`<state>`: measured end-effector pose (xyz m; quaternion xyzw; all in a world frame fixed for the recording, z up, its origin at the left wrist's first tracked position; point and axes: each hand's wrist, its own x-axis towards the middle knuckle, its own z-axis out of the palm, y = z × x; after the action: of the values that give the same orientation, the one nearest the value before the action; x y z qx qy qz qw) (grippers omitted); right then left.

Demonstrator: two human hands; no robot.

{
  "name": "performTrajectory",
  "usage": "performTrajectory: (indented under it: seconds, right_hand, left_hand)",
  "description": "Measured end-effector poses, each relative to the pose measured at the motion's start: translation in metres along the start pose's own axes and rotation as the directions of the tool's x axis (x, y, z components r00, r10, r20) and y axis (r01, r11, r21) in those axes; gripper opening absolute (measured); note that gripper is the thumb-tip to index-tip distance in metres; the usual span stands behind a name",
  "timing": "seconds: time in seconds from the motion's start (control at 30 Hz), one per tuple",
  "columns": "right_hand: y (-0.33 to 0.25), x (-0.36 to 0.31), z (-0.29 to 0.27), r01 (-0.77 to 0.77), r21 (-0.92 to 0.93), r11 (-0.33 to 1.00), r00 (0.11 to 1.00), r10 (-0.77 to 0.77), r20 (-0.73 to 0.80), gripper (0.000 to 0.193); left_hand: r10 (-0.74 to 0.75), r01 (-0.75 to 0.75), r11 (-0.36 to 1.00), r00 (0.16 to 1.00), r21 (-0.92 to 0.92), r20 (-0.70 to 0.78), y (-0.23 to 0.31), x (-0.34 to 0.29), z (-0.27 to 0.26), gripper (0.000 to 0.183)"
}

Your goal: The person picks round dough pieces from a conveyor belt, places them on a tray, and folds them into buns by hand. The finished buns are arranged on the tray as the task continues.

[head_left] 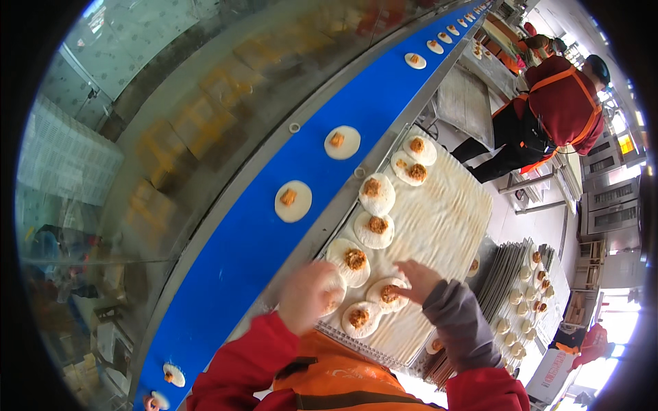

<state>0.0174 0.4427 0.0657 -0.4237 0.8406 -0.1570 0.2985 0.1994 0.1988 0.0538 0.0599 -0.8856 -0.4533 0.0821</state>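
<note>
Filled dough rounds [374, 231] are laid open on tray [442, 219], two to six o'clock; more left on belt [233, 253]. Left hand [306, 296] blurred, grip can't be told; right hand's [419, 279] fingers parted at one round.

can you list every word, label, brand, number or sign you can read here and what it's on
None that I can quote.
White box, lower right: red print, small and tilted; not copied out.
Orange apron: pale marks, too faint to read.
Blue belt, dough rounds and tray: no writing seen.
</note>
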Motion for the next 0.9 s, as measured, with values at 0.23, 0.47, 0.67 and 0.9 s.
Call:
performTrajectory:
  seconds: [0.23,0.47,0.67,0.9]
  right_hand:
    - [-0.041,0.239,-0.054,0.094,0.178,0.980,0.975,-0.055,-0.213,0.058]
    - [-0.087,0.310,0.018,-0.310,-0.290,0.905,0.950,0.287,-0.122,0.077]
    - [-0.110,0.270,0.082,-0.257,-0.036,0.966,0.929,0.237,-0.283,0.099]
    - [-0.196,0.205,0.039,0.098,-0.243,0.965,0.991,-0.074,0.107,0.041]
  left_hand:
    - [-0.261,0.317,0.919,0.935,0.236,-0.241,-0.181,0.034,-0.055,0.044]
    - [-0.665,0.668,0.743,0.744,-0.043,0.068,-0.244,-0.013,-0.093,0.053]
    - [-0.590,0.317,0.712,0.754,0.626,0.288,-0.210,-0.058,-0.143,0.054]
    - [-0.360,0.263,0.891,0.906,0.369,0.223,-0.177,-0.125,-0.135,0.041]
